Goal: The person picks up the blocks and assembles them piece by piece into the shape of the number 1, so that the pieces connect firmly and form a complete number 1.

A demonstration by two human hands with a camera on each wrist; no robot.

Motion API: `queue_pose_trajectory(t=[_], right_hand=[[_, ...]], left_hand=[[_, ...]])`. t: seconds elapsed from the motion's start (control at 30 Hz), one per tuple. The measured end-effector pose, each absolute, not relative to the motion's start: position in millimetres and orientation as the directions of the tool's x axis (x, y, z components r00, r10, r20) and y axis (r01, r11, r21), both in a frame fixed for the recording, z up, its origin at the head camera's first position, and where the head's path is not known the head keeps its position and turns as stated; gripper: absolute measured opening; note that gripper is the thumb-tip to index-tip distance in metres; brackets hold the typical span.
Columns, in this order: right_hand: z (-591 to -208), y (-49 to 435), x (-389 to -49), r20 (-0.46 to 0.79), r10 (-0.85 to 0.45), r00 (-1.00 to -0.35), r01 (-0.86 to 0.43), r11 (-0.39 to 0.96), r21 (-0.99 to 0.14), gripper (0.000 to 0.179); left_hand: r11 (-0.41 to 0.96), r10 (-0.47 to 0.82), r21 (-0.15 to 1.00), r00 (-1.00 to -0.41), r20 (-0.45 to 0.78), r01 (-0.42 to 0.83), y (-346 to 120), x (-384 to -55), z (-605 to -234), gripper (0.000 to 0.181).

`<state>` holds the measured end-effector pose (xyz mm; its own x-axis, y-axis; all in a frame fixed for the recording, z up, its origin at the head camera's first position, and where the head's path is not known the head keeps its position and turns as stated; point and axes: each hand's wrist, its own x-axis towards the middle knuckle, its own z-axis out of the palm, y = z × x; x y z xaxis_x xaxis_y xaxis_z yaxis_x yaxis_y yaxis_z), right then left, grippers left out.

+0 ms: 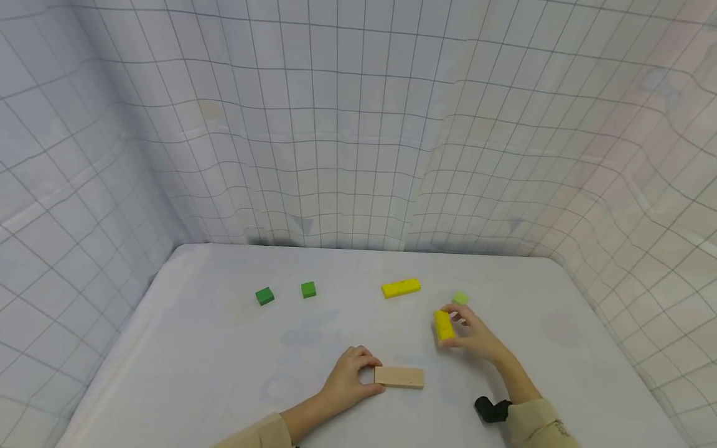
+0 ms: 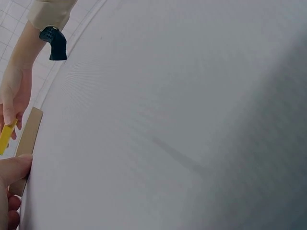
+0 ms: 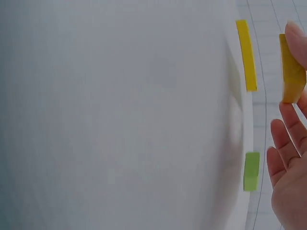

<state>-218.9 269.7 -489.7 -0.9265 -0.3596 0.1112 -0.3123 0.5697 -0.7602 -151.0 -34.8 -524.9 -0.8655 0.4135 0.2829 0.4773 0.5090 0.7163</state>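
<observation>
My left hand (image 1: 348,381) grips the left end of a plain wooden block (image 1: 400,377) between thumb and fingers, low over the front middle of the table. To its upper right, my right hand (image 1: 473,336) pinches a yellow block (image 1: 444,325) by its two ends. That block (image 3: 291,69) shows between thumb and fingertips in the right wrist view. Just behind the right hand lies a light green block (image 1: 460,298). A second yellow block (image 1: 401,288), long and flat, rests farther back. In the left wrist view the thumb presses the wooden block (image 2: 29,132).
Two darker green blocks, one at the left (image 1: 265,296) and one nearer the middle (image 1: 309,290), lie on the white-covered table (image 1: 196,348). A black wrist-worn device (image 1: 492,410) sits at the right sleeve. Grid-patterned curtains (image 1: 358,137) enclose the back and sides.
</observation>
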Motion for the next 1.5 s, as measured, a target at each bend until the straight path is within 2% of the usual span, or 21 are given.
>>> queue_pose_trajectory(t=[0.27, 0.63, 0.87, 1.3, 1.4, 1.5], right_hand=[[-489.4, 229.4, -214.8, 0.130, -0.376, -0.917, -0.323, 0.512, -0.796, 0.067], [-500.2, 201.0, -207.5, 0.039, -0.349, -0.936, -0.226, 0.514, -0.827, 0.066], [-505.5, 189.3, -202.2, 0.073, -0.369, -0.927, -0.283, 0.555, -0.782, 0.065], [-505.5, 178.7, -199.9, 0.053, -0.300, -0.952, -0.245, 0.651, -0.718, 0.064], [-505.4, 179.5, -199.9, 0.066, -0.305, -0.950, -0.255, 0.637, -0.728, 0.058], [-505.7, 181.0, -200.7, 0.091, -0.318, -0.944, -0.277, 0.611, -0.741, 0.042]], left_hand=[[0.509, 0.417, 0.710, -0.861, 0.291, 0.487, -35.1, -151.2, -524.9, 0.032], [0.501, 0.423, 0.723, -0.863, 0.275, 0.476, -35.7, -151.3, -524.6, 0.031], [0.496, 0.424, 0.729, -0.864, 0.270, 0.472, -35.3, -151.7, -525.1, 0.031], [0.507, 0.424, 0.717, -0.863, 0.274, 0.478, -36.2, -152.6, -524.3, 0.030], [0.508, 0.424, 0.716, -0.862, 0.276, 0.479, -36.1, -152.6, -524.0, 0.031], [0.511, 0.424, 0.715, -0.864, 0.272, 0.477, -36.1, -152.5, -523.7, 0.031]])
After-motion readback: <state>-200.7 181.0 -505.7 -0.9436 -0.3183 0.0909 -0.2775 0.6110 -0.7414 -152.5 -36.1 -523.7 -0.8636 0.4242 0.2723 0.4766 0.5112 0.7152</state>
